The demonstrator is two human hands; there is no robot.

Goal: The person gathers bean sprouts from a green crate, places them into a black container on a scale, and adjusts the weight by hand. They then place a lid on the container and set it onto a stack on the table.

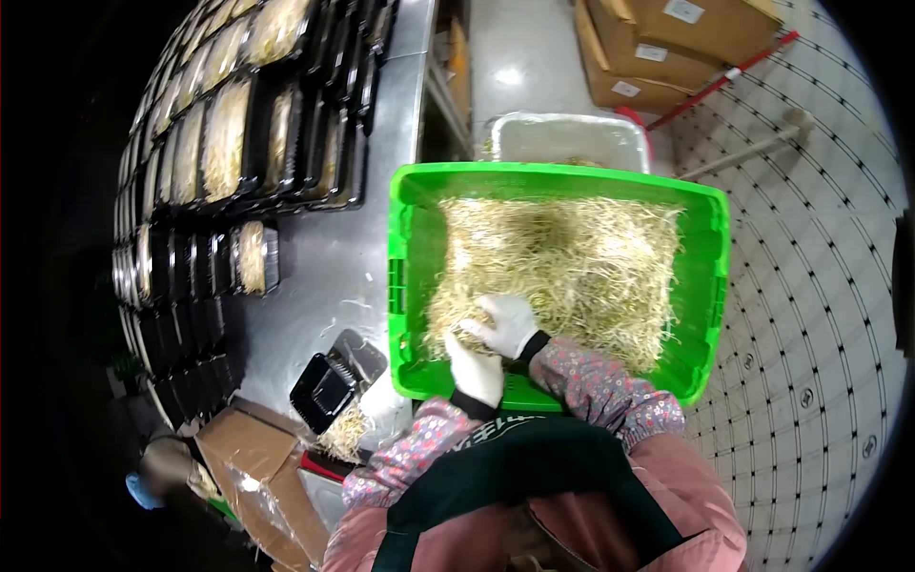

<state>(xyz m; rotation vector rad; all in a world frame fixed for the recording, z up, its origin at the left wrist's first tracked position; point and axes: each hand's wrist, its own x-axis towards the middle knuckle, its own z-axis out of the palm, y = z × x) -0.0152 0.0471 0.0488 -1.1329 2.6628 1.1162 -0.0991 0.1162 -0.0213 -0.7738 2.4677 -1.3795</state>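
A green crate (pixel 720 286) holds a thick bed of pale bean sprouts (pixel 591 257). My left hand (pixel 477 375), in a white glove, is at the crate's near left corner, its fingers closing into the edge of the sprouts. Just above and to its right, my right hand (pixel 509 326), gloved too, curls its fingers into the same clump. The two hands nearly touch, and sprouts partly hide the fingertips. Left of the crate, an open black plastic tray (pixel 324 389) lies tilted on the metal table, beside a small pile of loose sprouts (pixel 345 434).
Stacks of packed black trays (pixel 229 143) fill the left of the metal table (pixel 319 253). A lined bin (pixel 572 138) stands behind the crate. Cardboard boxes (pixel 658 48) are on the floor at the back right. An opened carton (pixel 248 448) sits lower left, near another person (pixel 172 467).
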